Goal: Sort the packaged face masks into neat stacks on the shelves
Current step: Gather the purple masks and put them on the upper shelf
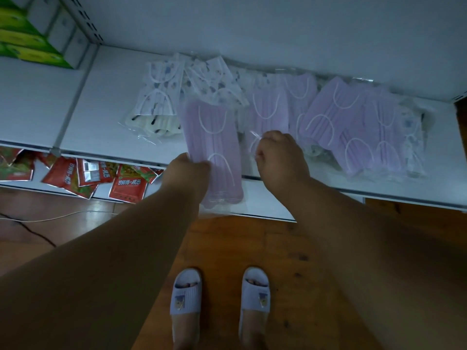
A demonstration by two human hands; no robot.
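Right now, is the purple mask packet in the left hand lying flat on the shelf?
No. The purple mask packet sticks out past the white shelf edge.

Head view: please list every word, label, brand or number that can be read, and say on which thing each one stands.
Red packets on the lower shelf: large white Chinese characters, too blurred to quote with certainty.
Back of one red packet: a barcode-like label, too small to read.
Green boxes: print too blurred to read.
Purple mask packs and patterned mask packs: no text visible.
Slippers: a small picture, no words.

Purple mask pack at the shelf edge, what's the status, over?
Left hand grips purple pack, overhanging shelf. Right hand pinches next pack's wrapper. Packs on shelf unsorted. Nothing blocking.
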